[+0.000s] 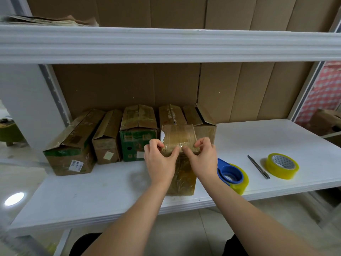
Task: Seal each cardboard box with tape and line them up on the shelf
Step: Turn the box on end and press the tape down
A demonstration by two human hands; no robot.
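- We have the cardboard box (181,159) standing upright near the front edge of the white shelf (103,189), out from the others, which we judge gives both hands room to work its top edge.
- Behind it, five boxes (136,132) stand side by side against the cardboard backing; the rightmost one's flap stands open, so we think sealing is not finished.
- The blue tape dispenser (230,174) lies just right of the box, with a utility knife (258,167) and a spare roll of yellowish tape (282,166) farther right, all within reach of the right hand.
- Our left hand (160,159) curls its fingers over the box's top left corner, thumb pressing the clear tape (177,143) on the front face.
- Our right hand (201,157) mirrors it at the top right, fingers bent over the edge, thumb meeting the left thumb at the middle.
- Both forearms reach forward and converge, wrists level; we read this as smoothing tape down.
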